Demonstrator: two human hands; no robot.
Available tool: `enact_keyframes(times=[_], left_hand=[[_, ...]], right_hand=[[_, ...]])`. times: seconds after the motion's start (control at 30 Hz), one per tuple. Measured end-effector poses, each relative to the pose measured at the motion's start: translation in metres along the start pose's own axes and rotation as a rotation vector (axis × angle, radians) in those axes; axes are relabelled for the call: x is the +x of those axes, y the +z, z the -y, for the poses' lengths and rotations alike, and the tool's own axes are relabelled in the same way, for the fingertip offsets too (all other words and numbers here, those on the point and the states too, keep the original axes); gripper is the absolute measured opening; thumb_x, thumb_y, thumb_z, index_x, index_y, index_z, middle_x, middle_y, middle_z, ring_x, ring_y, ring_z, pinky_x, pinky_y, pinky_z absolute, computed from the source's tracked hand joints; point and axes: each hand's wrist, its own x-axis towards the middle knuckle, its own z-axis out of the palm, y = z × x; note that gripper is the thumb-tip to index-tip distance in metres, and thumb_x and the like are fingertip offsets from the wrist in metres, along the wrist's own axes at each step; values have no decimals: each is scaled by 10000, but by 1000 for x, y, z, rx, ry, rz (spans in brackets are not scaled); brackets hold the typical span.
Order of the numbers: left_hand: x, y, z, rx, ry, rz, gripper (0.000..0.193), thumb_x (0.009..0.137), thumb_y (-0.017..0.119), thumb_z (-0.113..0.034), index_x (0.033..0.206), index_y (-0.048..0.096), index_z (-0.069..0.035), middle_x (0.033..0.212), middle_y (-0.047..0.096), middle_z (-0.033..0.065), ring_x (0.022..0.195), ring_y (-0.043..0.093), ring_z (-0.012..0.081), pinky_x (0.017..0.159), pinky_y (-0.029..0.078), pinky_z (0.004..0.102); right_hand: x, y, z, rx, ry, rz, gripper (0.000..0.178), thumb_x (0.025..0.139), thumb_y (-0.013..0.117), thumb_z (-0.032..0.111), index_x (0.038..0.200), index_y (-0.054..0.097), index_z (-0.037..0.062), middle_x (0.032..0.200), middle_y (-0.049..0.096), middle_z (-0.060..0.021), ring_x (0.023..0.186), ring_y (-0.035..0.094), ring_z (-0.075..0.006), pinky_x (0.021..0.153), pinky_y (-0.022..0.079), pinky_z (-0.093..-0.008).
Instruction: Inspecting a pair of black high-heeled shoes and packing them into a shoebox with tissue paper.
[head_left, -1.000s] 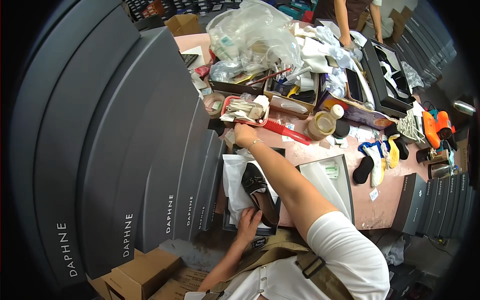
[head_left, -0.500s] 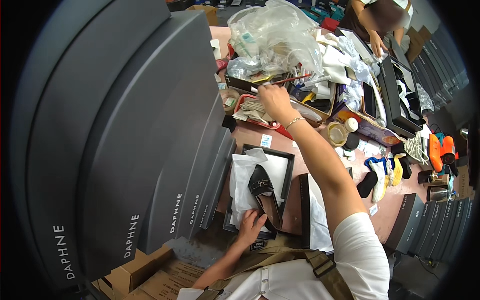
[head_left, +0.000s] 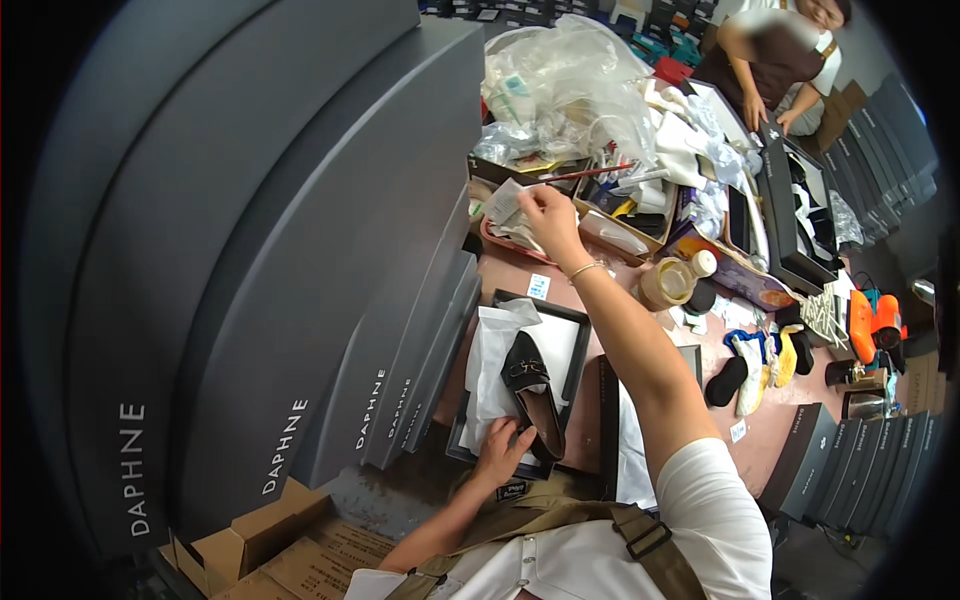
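Observation:
A black loafer [head_left: 531, 385] with a metal trim on its upper lies in an open dark shoebox [head_left: 578, 345], partly on white tissue paper [head_left: 487, 375]. My left hand [head_left: 500, 455] rests at the near end of the box, its fingers apart, touching the tissue beside the loafer's heel. Farther off, my right hand [head_left: 548, 218] pinches a small white paper packet [head_left: 503, 203]. It hovers above a red basket [head_left: 487, 232] of similar pale packets. My right forearm crosses over the table.
Tall stacks of dark shoeboxes [head_left: 330, 230] rise close on my left. A box of pens and tools [head_left: 640, 205], a jar [head_left: 668, 283] and socks [head_left: 745, 370] lie on the table. Plastic bags [head_left: 570, 85] are heaped behind. A co-worker [head_left: 765, 70] stands at the far right by another open shoebox.
My right hand has come up from the red basket and now shows a white packet in its fingers. My left hand stays by the loafer. The view has shifted slightly.

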Motion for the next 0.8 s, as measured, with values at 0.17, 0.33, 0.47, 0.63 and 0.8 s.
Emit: enact_keyframes(times=[0.17, 0.33, 0.47, 0.63, 0.8], left_hand=[[5, 2, 2, -17, 12, 32, 491, 928, 565, -439, 1080, 614, 24, 1079, 578, 202, 1038, 544, 359, 904, 422, 397], [-2, 2, 15, -182, -90, -13, 353, 942, 585, -323, 978, 615, 27, 886, 616, 109, 823, 568, 190, 767, 457, 329], [1, 3, -17, -394, -244, -45, 569, 944, 602, -365, 1286, 488, 75, 1156, 610, 134, 1036, 572, 165, 904, 448, 294], [21, 14, -2, -470, -275, -89, 697, 886, 658, -309, 1405, 348, 39, 1204, 561, 145, 1073, 553, 192, 898, 449, 307], [-19, 14, -64, -583, -99, 40, 625, 953, 581, -221, 1451, 269, -8, 1140, 591, 110, 1000, 567, 145, 854, 457, 273]], right_hand=[[-44, -73, 17, 535, 377, 35, 231, 927, 625, 227, 822, 619, 22, 711, 579, 17, 629, 501, -47, 576, 423, -211], [-141, -194, 52, 563, 425, -22, 199, 937, 623, 229, 861, 632, 46, 763, 630, 15, 672, 559, -49, 595, 452, -209], [-202, -292, 71, 147, 526, 92, 240, 897, 665, 249, 855, 617, 17, 721, 620, -12, 656, 567, -75, 588, 457, -237], [-251, -268, 71, -550, 87, 79, 447, 785, 752, 304, 1088, 630, -1, 1033, 639, -194, 935, 627, -337, 800, 502, -419], [-317, -181, 145, -158, 81, 480, 847, 720, 802, 418, 1361, 444, -3, 1365, 435, -302, 1261, 466, -411, 969, 451, -437]])
